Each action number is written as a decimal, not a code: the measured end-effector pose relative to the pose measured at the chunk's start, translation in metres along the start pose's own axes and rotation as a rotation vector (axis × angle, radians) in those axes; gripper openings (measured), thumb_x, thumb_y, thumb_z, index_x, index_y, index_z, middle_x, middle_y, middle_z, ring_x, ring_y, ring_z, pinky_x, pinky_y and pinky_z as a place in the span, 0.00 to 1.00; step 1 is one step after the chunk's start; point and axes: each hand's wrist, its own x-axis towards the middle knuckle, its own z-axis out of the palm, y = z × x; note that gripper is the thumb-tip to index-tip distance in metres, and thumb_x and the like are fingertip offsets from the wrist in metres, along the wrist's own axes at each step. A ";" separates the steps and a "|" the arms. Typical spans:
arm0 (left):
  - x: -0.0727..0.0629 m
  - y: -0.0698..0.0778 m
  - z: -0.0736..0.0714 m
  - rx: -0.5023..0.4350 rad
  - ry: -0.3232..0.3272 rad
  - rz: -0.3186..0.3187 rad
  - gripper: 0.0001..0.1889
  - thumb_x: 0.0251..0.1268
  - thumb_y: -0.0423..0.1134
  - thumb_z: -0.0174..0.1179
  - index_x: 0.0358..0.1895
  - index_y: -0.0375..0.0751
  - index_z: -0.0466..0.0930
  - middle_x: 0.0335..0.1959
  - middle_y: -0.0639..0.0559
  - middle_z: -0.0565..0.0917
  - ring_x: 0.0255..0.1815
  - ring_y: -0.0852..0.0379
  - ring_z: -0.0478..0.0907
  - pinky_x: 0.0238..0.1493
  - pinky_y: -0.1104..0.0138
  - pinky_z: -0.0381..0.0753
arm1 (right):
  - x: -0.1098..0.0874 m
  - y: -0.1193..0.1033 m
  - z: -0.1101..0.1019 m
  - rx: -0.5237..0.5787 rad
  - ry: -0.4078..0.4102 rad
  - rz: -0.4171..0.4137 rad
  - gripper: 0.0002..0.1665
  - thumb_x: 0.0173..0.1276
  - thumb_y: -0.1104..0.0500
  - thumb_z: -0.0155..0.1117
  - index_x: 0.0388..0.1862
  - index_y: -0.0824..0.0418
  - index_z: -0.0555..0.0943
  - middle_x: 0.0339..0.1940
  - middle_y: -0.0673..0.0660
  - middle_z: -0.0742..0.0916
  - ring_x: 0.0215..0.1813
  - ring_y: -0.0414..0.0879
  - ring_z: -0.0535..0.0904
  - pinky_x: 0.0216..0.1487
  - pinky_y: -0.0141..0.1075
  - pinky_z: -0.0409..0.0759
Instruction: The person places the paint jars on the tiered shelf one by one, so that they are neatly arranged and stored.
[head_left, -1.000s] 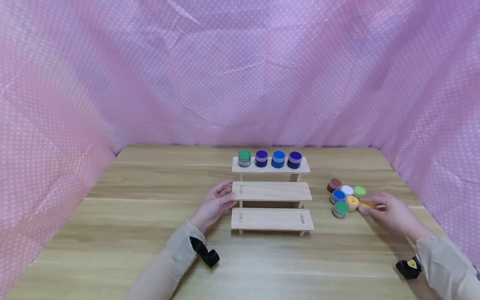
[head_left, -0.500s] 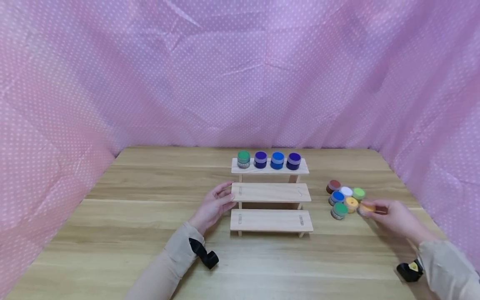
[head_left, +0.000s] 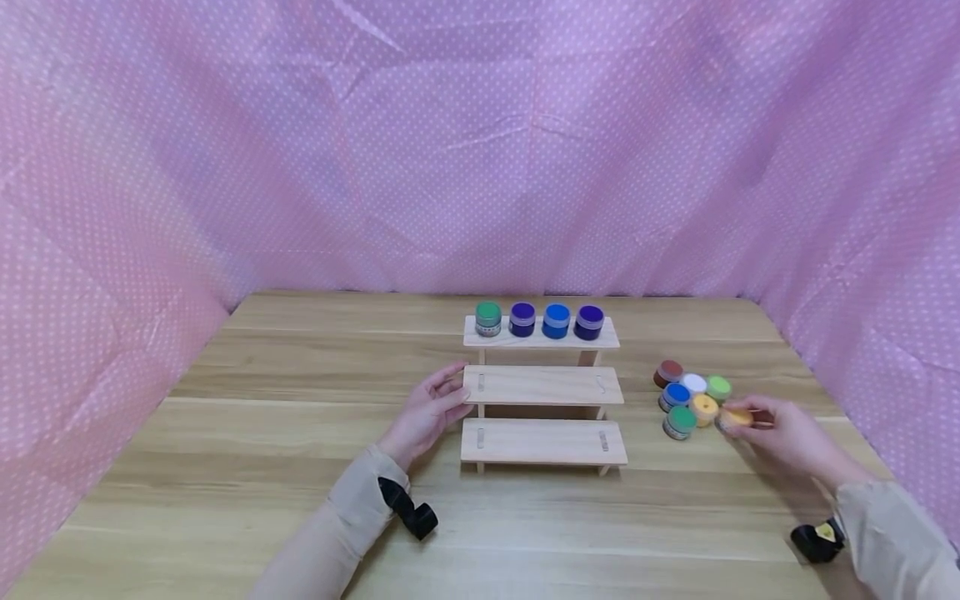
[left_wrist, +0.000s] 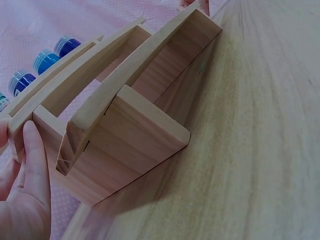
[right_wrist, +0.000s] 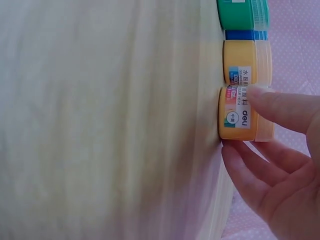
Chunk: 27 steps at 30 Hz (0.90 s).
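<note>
the right hand [head_left: 787,435] is pinching the rightmost yellow jar [head_left: 736,418] by its sides, likely keeping it upright on the surface [head_left: 570,537] beside clustered jars [head_left: 703,408]. the left hand [head_left: 422,419] is gripping the middle shelf [head_left: 540,385], probably steadying the rack [head_left: 543,442]; four jars [head_left: 556,322] are lining the top shelf [head_left: 540,341].

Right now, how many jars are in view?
11. Top shelf, from left: green, indigo, blue, second indigo. Table, to the right: brown, white, lime, second blue, yellow, second green, plus a second yellow pinched by the right hand. Others could be hidden.
</note>
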 end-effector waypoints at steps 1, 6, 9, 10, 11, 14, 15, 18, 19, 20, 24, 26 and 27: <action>0.000 0.000 0.000 0.002 0.000 -0.001 0.31 0.66 0.22 0.49 0.71 0.31 0.52 0.41 0.57 0.77 0.38 0.64 0.79 0.46 0.73 0.82 | 0.000 -0.001 -0.001 -0.003 -0.005 0.011 0.21 0.57 0.59 0.70 0.47 0.69 0.80 0.48 0.73 0.82 0.37 0.16 0.68 0.37 0.20 0.79; 0.002 0.000 0.001 0.001 0.003 -0.005 0.31 0.66 0.23 0.49 0.71 0.33 0.54 0.43 0.56 0.77 0.39 0.63 0.78 0.48 0.72 0.82 | 0.002 -0.004 -0.005 -0.029 -0.032 0.053 0.25 0.60 0.56 0.68 0.51 0.71 0.78 0.51 0.76 0.79 0.43 0.48 0.84 0.43 0.42 0.85; 0.002 0.000 0.001 -0.002 -0.001 -0.005 0.31 0.66 0.24 0.50 0.72 0.33 0.53 0.44 0.55 0.77 0.40 0.63 0.78 0.48 0.71 0.82 | 0.002 -0.005 -0.006 -0.038 -0.042 0.080 0.27 0.62 0.54 0.66 0.54 0.71 0.76 0.53 0.78 0.77 0.48 0.69 0.79 0.46 0.56 0.81; 0.002 0.000 0.000 -0.003 0.003 -0.007 0.31 0.66 0.24 0.50 0.72 0.34 0.54 0.44 0.55 0.77 0.40 0.63 0.79 0.48 0.71 0.82 | 0.002 -0.006 -0.006 -0.035 -0.041 0.089 0.28 0.63 0.53 0.66 0.55 0.71 0.76 0.54 0.78 0.77 0.48 0.69 0.79 0.46 0.56 0.80; 0.001 0.000 0.000 0.001 0.005 -0.008 0.31 0.66 0.24 0.50 0.72 0.33 0.53 0.43 0.55 0.77 0.40 0.63 0.79 0.48 0.71 0.82 | 0.001 -0.006 -0.005 -0.027 -0.041 0.097 0.28 0.64 0.52 0.65 0.56 0.70 0.76 0.55 0.77 0.77 0.49 0.69 0.78 0.47 0.57 0.80; 0.001 0.001 0.001 -0.003 0.015 -0.011 0.31 0.65 0.23 0.49 0.71 0.33 0.54 0.43 0.55 0.78 0.39 0.63 0.79 0.48 0.71 0.82 | -0.003 -0.008 -0.007 0.000 -0.024 0.119 0.28 0.65 0.51 0.64 0.57 0.67 0.76 0.56 0.75 0.77 0.47 0.59 0.81 0.45 0.47 0.83; 0.002 0.001 0.002 -0.001 0.013 -0.011 0.30 0.66 0.23 0.49 0.71 0.33 0.54 0.42 0.55 0.78 0.39 0.63 0.79 0.47 0.72 0.82 | -0.005 -0.008 -0.009 0.018 -0.014 0.128 0.28 0.65 0.50 0.63 0.58 0.67 0.76 0.56 0.75 0.78 0.46 0.51 0.82 0.44 0.42 0.84; 0.001 0.002 0.002 -0.005 0.013 -0.012 0.30 0.66 0.23 0.48 0.72 0.34 0.54 0.42 0.56 0.77 0.39 0.63 0.79 0.48 0.72 0.82 | -0.009 -0.009 -0.008 0.082 0.055 0.136 0.28 0.65 0.51 0.64 0.57 0.69 0.76 0.49 0.54 0.85 0.40 0.29 0.78 0.36 0.26 0.81; 0.001 0.002 0.002 -0.006 0.010 -0.013 0.30 0.66 0.23 0.48 0.72 0.34 0.54 0.42 0.56 0.77 0.39 0.63 0.79 0.48 0.71 0.82 | -0.010 -0.009 -0.009 0.108 0.087 0.130 0.28 0.64 0.52 0.65 0.57 0.70 0.76 0.47 0.44 0.84 0.39 0.23 0.75 0.35 0.22 0.79; 0.002 0.002 0.002 -0.006 0.008 -0.013 0.30 0.67 0.23 0.48 0.72 0.34 0.53 0.42 0.56 0.77 0.39 0.63 0.79 0.48 0.71 0.82 | -0.011 -0.010 -0.009 0.127 0.121 0.122 0.28 0.64 0.53 0.65 0.56 0.71 0.76 0.45 0.34 0.82 0.38 0.18 0.71 0.35 0.19 0.77; 0.002 0.002 0.001 -0.012 0.018 -0.020 0.30 0.67 0.22 0.48 0.72 0.33 0.54 0.40 0.57 0.77 0.38 0.64 0.79 0.47 0.72 0.82 | -0.013 -0.012 -0.007 0.181 0.244 0.049 0.26 0.63 0.57 0.67 0.54 0.72 0.76 0.41 0.16 0.71 0.42 0.11 0.66 0.37 0.11 0.73; 0.002 0.001 0.000 -0.008 0.019 -0.020 0.30 0.67 0.22 0.47 0.71 0.33 0.53 0.40 0.57 0.78 0.38 0.64 0.79 0.47 0.72 0.82 | -0.012 -0.015 -0.005 0.195 0.297 0.014 0.24 0.62 0.59 0.67 0.53 0.72 0.77 0.41 0.17 0.72 0.45 0.11 0.65 0.39 0.09 0.72; 0.001 0.001 0.000 -0.006 0.018 -0.018 0.30 0.67 0.22 0.47 0.71 0.32 0.53 0.40 0.57 0.77 0.38 0.64 0.79 0.47 0.73 0.82 | -0.012 -0.016 -0.004 0.207 0.322 0.000 0.23 0.62 0.61 0.67 0.52 0.73 0.77 0.42 0.18 0.73 0.45 0.11 0.66 0.40 0.08 0.72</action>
